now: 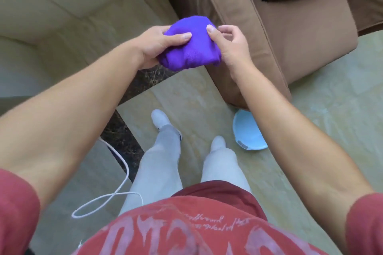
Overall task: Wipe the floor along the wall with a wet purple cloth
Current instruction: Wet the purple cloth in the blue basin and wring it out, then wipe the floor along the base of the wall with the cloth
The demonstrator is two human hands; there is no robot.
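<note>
Standing on the pale floor, a person has a white cord looped at the left and a light blue basin by the right foot. Farther off, a brown sofa stands right of the wall. Between them, above the floor, the bunched purple cloth is gripped by both hands: left hand with its thumb on top, right hand pinching its right side.

The purple cloth is bunched into a rounded, folded bundle, vivid violet with a fine woven texture, held up in the air well above the floor. The left hand grips its left side with the thumb pressed on top, and the right hand pinches its right edge. The floor is pale glossy stone with a dark marbled border strip at the left
</note>
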